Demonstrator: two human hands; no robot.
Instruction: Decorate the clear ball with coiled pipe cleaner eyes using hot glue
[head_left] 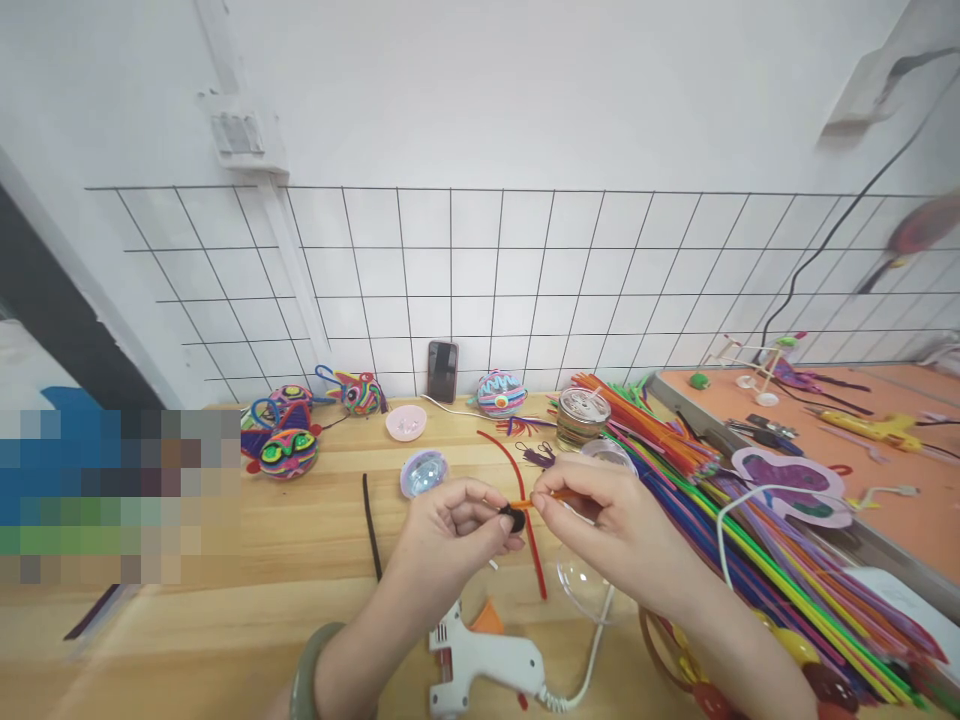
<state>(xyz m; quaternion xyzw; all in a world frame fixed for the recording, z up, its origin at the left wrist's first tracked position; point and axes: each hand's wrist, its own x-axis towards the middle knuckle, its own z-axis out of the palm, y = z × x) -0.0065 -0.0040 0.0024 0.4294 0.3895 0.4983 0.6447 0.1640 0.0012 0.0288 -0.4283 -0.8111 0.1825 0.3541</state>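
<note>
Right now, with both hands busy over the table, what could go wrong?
The small black piece in the left hand could slip as the right hand works the orange strip against it. The glue gun lies just nearer the person than the hands; if hot, which I can't tell, it might burn a lowered arm. Its cord passes right by the clear shell, so a tug could shift that.
</note>
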